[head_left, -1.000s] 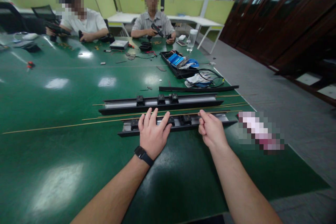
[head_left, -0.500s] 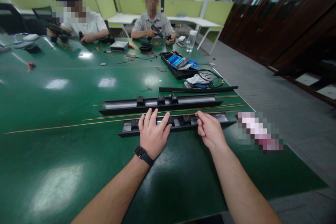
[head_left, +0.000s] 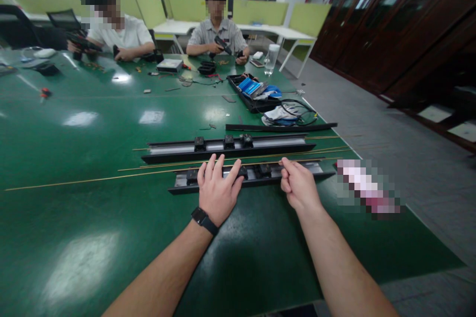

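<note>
My left hand [head_left: 219, 188] lies with spread fingers across the nearer black channel rail [head_left: 219, 187], over its black blocks. A watch is on that wrist. Thumb and forefinger of my right hand [head_left: 299, 183] are pinched on a thin brass-coloured rod [head_left: 74, 181] above the rail's right part. The rod runs along the rail, passes by my left fingers and reaches far out to the left. Part of it is hidden by my left hand. One black block [head_left: 264, 171] shows in the rail between my hands.
Behind is a second black rail [head_left: 223, 152] with three black blocks, and more thin rods beside it. Further back lie a narrow black strip [head_left: 278, 127], a glove [head_left: 280, 115] and a black tray [head_left: 256, 104]. Two people sit across the green table [head_left: 111, 237], holding power tools.
Very little differs. The rod's left end lies slightly further left, and my right hand has shifted a touch to the right. My left hand stays on the rail.
</note>
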{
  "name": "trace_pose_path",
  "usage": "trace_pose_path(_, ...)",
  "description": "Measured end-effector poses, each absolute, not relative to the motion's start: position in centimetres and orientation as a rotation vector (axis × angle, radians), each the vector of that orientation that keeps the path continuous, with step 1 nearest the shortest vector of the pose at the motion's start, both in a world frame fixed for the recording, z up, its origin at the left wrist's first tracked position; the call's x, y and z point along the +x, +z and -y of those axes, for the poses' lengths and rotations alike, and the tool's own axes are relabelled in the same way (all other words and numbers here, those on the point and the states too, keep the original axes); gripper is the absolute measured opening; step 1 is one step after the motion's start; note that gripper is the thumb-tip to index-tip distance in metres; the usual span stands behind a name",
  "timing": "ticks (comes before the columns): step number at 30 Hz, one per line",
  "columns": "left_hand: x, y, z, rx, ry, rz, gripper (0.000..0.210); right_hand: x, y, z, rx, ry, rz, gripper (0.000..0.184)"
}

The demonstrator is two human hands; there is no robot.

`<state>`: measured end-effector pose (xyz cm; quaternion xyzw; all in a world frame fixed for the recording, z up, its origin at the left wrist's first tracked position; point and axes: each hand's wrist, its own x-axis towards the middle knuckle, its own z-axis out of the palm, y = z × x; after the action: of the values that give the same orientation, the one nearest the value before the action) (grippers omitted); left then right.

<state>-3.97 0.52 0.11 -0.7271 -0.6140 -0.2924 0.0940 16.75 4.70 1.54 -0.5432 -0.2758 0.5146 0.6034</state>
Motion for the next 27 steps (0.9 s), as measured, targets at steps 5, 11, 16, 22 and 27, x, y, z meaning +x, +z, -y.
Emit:
trace_pose_path(5, -3.97, 0.09, -0.54, -2.159, -0.857, 1.824, 0.044, 16.74, 1.64, -4.66, -1.263, 1.194, 0.635, 0.034)
trace_pose_path(11, -3.99, 0.04, -0.55, -2.149, -0.866, 1.816, 0.044, 16.68, 1.74, -4.61, -1.270, 1.195, 0.634, 0.034)
trace_pose_path(16, -3.99, 0.03, -0.54, -2.156, -0.859, 1.819, 0.044, 16.71, 1.59, -4.67, -1.264, 1.188, 0.641, 0.032)
trace_pose_path(22, -3.94, 0.03, -0.55, -2.151, -0.867, 1.820, 0.044, 16.72, 1.67, -4.74, -1.260, 1.194, 0.638, 0.031)
trace_pose_path(27, -3.94, 0.07, -0.55, -2.152, -0.865, 1.825, 0.044, 16.80, 1.64, -4.77, -1.260, 1.209, 0.644, 0.032)
